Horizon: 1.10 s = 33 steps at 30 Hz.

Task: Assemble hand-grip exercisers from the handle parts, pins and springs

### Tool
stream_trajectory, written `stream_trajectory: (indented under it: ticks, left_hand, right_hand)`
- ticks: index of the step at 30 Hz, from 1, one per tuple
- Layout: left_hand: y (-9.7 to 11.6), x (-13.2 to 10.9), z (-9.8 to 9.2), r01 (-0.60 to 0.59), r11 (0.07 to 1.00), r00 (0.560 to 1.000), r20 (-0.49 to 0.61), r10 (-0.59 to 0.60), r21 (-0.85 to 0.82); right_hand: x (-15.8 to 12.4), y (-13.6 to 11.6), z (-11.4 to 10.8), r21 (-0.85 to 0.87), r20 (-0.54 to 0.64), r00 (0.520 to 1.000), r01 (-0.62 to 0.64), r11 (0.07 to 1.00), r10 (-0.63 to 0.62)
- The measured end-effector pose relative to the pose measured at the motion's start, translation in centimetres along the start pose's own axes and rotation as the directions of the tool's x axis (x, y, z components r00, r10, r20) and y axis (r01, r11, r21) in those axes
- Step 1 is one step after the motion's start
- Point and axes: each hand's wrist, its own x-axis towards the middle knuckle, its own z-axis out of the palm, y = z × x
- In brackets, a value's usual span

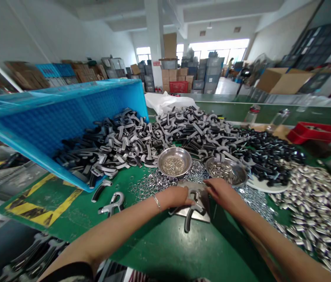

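Note:
My left hand [179,197], with a thin bracelet at its wrist, is closed on a grey and black hand gripper part [193,213] lying over a flat metal plate [203,196]. One curved handle sticks out toward me. My right hand [218,190] is at the plate's right side, fingertips drawn together near its upper edge; whatever they hold is hidden. Just beyond the hands stand a steel bowl [174,161] of small brassy pieces and a second steel bowl [226,171] of small metal pins. An assembled-looking hand gripper [113,203] lies left of my forearm.
A tipped blue crate [65,105] spills grey and black handles into a large pile [194,129]. Rings and nuts [150,184] are strewn around the bowls. At right are black knobs [271,152], silver cylinders [321,207] and a red tray [315,133]. Bottles [252,115] stand behind.

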Motion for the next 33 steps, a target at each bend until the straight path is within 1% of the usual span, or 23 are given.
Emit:
stream_trajectory:
  ticks: [1, 2, 5, 7, 9, 11, 14, 16, 18, 20, 24, 26, 29, 31, 33]
  left_hand:
    - [-0.2, 1.0, -0.3, 0.014, 0.992, 0.999, -0.051, -0.008, 0.128]
    - [-0.2, 1.8, -0.6, 0.003, 0.98, 0.997, -0.076, 0.012, 0.201]
    - [0.5, 4.6, -2.6, -0.063, 0.964, 0.985, -0.138, 0.101, 0.257]
    - [1.4, 7.3, -4.3, -0.095, 0.956, 0.968, -0.199, 0.154, 0.277]
    - [2.6, 10.7, -5.4, -0.135, 0.949, 0.952, -0.229, 0.205, 0.286]
    - [3.8, 14.3, -5.7, -0.175, 0.94, 0.941, -0.231, 0.247, 0.295]
    - [4.8, 18.4, -4.7, -0.2, 0.934, 0.937, -0.221, 0.27, 0.295]
    - [4.9, 19.8, -3.7, -0.202, 0.937, 0.938, -0.218, 0.269, 0.284]
    - [4.6, 20.4, -2.7, -0.206, 0.941, 0.935, -0.229, 0.27, 0.269]
    - [4.2, 20.3, -2.2, -0.215, 0.943, 0.927, -0.252, 0.279, 0.254]
    - [3.5, 19.5, -1.7, -0.235, 0.946, 0.907, -0.3, 0.295, 0.222]
    - [3.4, 19.2, -1.7, -0.229, 0.952, 0.898, -0.333, 0.287, 0.204]
    - [3.5, 19.1, -1.7, -0.229, 0.957, 0.891, -0.357, 0.28, 0.178]
    - [3.7, 18.8, -2.1, -0.245, 0.955, 0.889, -0.355, 0.289, 0.164]
    - [3.8, 18.0, -2.7, -0.26, 0.954, 0.882, -0.365, 0.299, 0.152]
  right_hand:
    - [1.0, 1.9, -0.6, -0.056, -0.017, 1.0, -0.027, 0.998, 0.026]
    - [1.7, 3.8, -1.2, -0.094, -0.029, 0.998, -0.062, 0.994, 0.06]
    - [3.5, 8.4, -2.2, -0.171, -0.037, 0.984, -0.178, 0.969, 0.174]
    - [4.4, 10.3, -2.0, -0.205, -0.028, 0.972, -0.232, 0.951, 0.232]
    - [5.5, 11.2, -1.2, -0.222, -0.022, 0.962, -0.269, 0.937, 0.271]
    - [6.3, 11.5, -0.4, -0.222, -0.021, 0.958, -0.285, 0.932, 0.288]
    - [6.9, 12.0, 0.4, -0.194, -0.008, 0.964, -0.261, 0.946, 0.265]
    - [6.7, 12.6, 0.7, -0.16, 0.001, 0.972, -0.232, 0.959, 0.235]
    - [6.3, 13.2, 0.8, -0.118, -0.003, 0.979, -0.205, 0.972, 0.206]
    - [5.9, 13.4, 1.0, -0.072, -0.023, 0.983, -0.181, 0.981, 0.18]
    - [5.4, 12.5, 0.9, 0.014, -0.108, 0.982, -0.152, 0.988, 0.153]
    - [5.2, 11.8, 0.6, 0.054, -0.173, 0.97, -0.164, 0.985, 0.171]
    - [4.9, 11.2, -0.2, 0.107, -0.254, 0.938, -0.217, 0.97, 0.238]
    - [4.4, 11.0, -1.0, 0.136, -0.271, 0.923, -0.246, 0.96, 0.275]
    - [3.3, 10.5, -2.0, 0.156, -0.27, 0.917, -0.259, 0.953, 0.294]
